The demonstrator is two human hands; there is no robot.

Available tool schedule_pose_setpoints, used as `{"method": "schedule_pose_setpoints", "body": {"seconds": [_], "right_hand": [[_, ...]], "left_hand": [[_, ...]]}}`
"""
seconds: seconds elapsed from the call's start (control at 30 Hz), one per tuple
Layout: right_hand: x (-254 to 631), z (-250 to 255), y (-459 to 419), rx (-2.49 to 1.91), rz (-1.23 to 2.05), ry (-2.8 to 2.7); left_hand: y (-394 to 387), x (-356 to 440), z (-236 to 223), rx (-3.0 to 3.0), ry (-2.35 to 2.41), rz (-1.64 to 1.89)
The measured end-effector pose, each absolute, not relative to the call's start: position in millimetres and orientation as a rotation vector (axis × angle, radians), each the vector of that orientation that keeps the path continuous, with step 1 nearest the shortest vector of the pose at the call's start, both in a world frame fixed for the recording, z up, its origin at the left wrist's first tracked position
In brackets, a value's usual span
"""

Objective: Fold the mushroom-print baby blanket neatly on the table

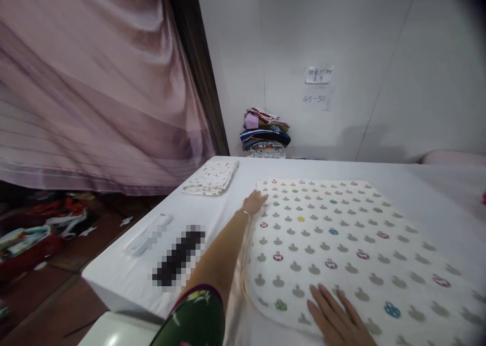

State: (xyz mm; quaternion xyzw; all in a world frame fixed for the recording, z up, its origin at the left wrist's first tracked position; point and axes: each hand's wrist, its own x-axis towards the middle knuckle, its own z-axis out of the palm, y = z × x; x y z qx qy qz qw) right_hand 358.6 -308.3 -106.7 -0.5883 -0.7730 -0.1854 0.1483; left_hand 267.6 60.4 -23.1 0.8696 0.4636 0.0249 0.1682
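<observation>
A white blanket (315,242) printed with grey mushroom shapes and a few coloured ones lies spread flat over the white table. Its near left corner is rounded, with a pale edging along the left side. My left hand (255,201) reaches to the blanket's far left edge, fingers stretched out and touching the cloth there. Near the front edge, my right hand (337,316) rests palm down on the blanket with its fingers apart. Neither hand grips anything that I can see.
A folded speckled cloth (212,177) lies on the table (383,171) at the far left. Closer are a clear plastic item (142,238) and a pixelated dark object (179,260). Folded textiles (265,133) are stacked by the wall. A pink curtain (114,82) hangs left.
</observation>
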Motion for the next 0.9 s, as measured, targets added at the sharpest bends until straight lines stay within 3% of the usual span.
{"method": "schedule_pose_setpoints", "body": {"seconds": [0.17, 0.33, 0.5, 0.67, 0.9], "right_hand": [[354.9, -79.3, -313.9, -1.754, -0.217, -2.233], [348.0, -57.6, -319.2, -1.877, 0.173, -2.169], [344.6, -40.6, -317.1, -1.906, 0.343, -2.104], [354.4, -31.2, -328.1, -1.889, 0.330, -2.019], [453.9, -43.0, -418.4, -2.097, -0.122, -1.453]], "left_hand": [[13.8, 225.1, -9.9, 2.602, 1.058, 0.156], [-81.7, 162.2, -24.5, 2.893, 0.510, 0.327], [-139.2, 128.2, -37.5, 3.080, 0.144, 0.345], [-142.8, 131.7, -33.6, 3.131, 0.109, 0.388], [-136.4, 111.3, -32.9, 3.119, 0.085, 0.602]]}}
